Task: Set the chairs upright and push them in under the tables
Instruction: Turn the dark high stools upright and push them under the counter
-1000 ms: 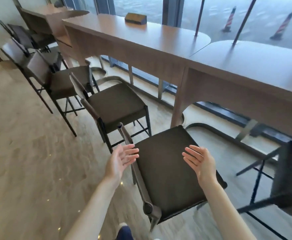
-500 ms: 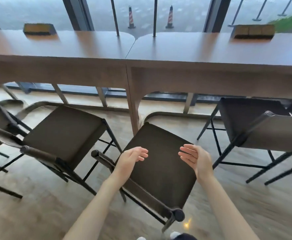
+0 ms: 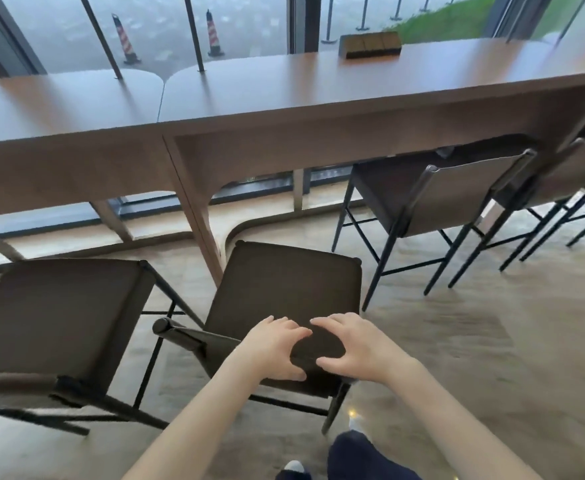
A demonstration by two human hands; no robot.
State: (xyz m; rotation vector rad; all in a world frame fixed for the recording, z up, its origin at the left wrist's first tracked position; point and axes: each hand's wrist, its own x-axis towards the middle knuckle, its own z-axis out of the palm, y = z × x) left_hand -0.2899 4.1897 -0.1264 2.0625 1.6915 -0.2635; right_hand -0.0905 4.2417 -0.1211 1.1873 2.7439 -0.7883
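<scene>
A dark-seated chair (image 3: 284,282) stands upright in front of the long wooden table (image 3: 284,98), just right of the table leg (image 3: 197,216), its seat outside the table edge. My left hand (image 3: 273,344) and my right hand (image 3: 349,344) sit side by side on the top of its backrest. On each hand the fingers curl over the seat side and the thumb lies on the near side. The backrest's left end (image 3: 166,329) sticks out past my left hand.
Another chair (image 3: 59,313) stands close on the left, also out from the table. Two chairs (image 3: 440,188) (image 3: 578,168) on the right are tucked under the table. A dark box (image 3: 370,45) lies on the tabletop. My leg (image 3: 353,455) is behind the chair.
My view swung right, from along the row to facing the table. Both hands, open above the seat before, have dropped together onto the backrest and closed on it.
</scene>
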